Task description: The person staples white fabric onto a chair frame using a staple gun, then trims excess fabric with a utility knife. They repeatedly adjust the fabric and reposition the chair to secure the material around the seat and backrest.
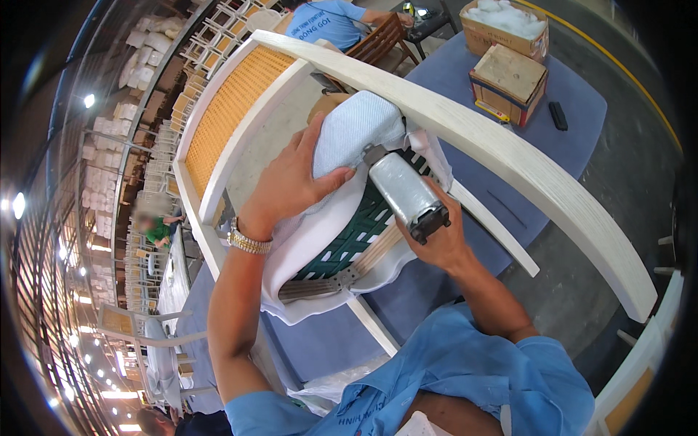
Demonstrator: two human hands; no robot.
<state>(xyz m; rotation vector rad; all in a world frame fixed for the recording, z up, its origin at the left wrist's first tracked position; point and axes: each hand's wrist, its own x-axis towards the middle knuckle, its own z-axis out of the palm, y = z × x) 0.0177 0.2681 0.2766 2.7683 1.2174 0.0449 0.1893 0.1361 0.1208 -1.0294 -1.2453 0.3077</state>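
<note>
A whitewashed wooden chair frame (pixel 509 138) with a woven cane back (pixel 236 83) lies tipped over on the table before me. Its padded seat corner is wrapped in pale blue fabric (pixel 356 120). My left hand (pixel 294 174), with a metal-banded watch on its wrist, grips this corner, thumb and fingers on either side. My right hand (pixel 445 236) is closed around a silver staple gun (pixel 401 190), whose dark nose meets the fabric edge beside my left thumb. Below, dark green webbing (pixel 342 243) crosses the seat's underside, and white padding (pixel 280 280) hangs loose round it.
A blue-covered table (pixel 582 123) carries cardboard boxes (pixel 509 80), one with white stuffing, a yellow cutter (pixel 492 110) and a black object (pixel 558 116). Another person in a blue shirt (pixel 327 23) sits beyond, near a brown wooden chair (pixel 382 43). Many chairs are stacked at left.
</note>
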